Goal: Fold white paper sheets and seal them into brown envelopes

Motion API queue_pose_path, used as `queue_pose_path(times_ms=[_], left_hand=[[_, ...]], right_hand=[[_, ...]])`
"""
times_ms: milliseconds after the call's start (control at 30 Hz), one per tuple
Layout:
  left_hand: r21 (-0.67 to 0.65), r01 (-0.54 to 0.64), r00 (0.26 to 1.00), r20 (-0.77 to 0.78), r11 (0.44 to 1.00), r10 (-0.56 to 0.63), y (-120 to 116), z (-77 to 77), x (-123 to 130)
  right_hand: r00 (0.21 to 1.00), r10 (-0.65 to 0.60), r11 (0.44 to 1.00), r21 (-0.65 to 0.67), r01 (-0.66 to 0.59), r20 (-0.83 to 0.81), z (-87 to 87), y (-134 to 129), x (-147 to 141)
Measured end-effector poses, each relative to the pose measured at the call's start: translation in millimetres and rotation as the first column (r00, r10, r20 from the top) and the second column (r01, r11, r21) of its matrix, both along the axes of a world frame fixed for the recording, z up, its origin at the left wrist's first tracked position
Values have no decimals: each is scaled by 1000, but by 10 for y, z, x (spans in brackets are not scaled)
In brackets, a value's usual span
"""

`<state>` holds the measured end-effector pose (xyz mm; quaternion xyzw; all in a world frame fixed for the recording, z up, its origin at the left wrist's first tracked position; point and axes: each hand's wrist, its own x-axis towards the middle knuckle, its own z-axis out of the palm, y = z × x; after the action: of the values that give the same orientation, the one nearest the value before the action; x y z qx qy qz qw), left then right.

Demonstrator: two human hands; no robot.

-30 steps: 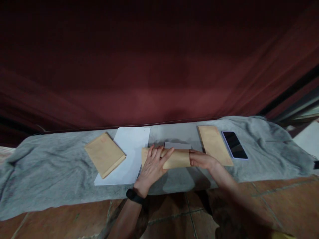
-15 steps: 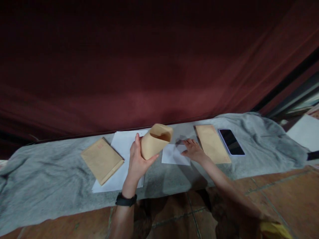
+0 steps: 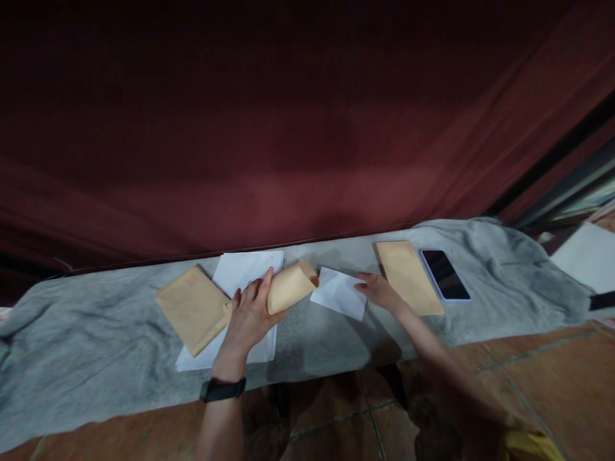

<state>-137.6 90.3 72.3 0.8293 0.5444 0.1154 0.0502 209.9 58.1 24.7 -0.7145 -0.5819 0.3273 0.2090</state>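
Note:
My left hand [image 3: 252, 314] is closed round a brown paper envelope [image 3: 291, 286], which bulges with its mouth turned to the right. Pinched at its right edge by my right hand [image 3: 379, 291] is a folded white paper [image 3: 340, 293], its left end close to the envelope's mouth. Left of my left hand lies a stack of brown envelopes [image 3: 192, 310], partly over white paper sheets [image 3: 245, 267]. Another brown envelope [image 3: 410, 278] lies flat just right of my right hand.
A phone [image 3: 446, 274] with a purple edge lies at the right. Grey cloth [image 3: 96, 339] covers the narrow bench. A dark red curtain [image 3: 288, 160] hangs behind it, and floor tiles [image 3: 552, 365] show in front. White paper [image 3: 589, 256] shows at the far right.
My left hand has tilted and lowered the envelope, turning its mouth right. My right hand has taken hold of the white paper, which is now angled towards the mouth.

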Motion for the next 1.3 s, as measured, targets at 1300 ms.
queue_pose_path(times_ms=[1300], left_hand=[[-408,-5,995,-90,913,-35,-86,-95,21]], right_hand=[[965,-235,971,78,227,114,-67,160,62]])
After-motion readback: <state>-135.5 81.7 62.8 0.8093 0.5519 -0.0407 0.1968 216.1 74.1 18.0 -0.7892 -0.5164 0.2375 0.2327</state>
